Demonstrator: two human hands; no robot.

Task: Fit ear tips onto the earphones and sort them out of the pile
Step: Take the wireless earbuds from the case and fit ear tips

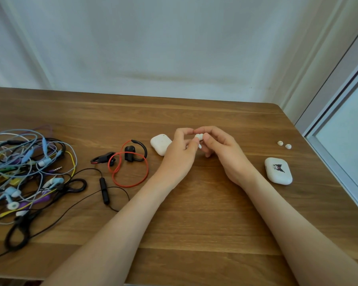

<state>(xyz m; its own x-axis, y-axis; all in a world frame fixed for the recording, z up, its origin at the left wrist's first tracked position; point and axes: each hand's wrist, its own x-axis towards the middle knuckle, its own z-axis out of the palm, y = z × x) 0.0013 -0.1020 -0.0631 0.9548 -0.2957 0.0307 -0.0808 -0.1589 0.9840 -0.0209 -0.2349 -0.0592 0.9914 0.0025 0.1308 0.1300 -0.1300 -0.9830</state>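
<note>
I pinch earbud [199, 138] w/ L hand [180, 145] and R hand [221, 149], raised off table [194, 223], prob. for tip fitting. Spare tips [284, 144] sit at 3 o'clock; pile [25, 172] at 9, kept apart.

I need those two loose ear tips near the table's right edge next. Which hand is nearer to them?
Right. The right hand is left of the ear tips, apart from them; the left hand lies farther left, beyond the white earbud both hands pinch.
</note>
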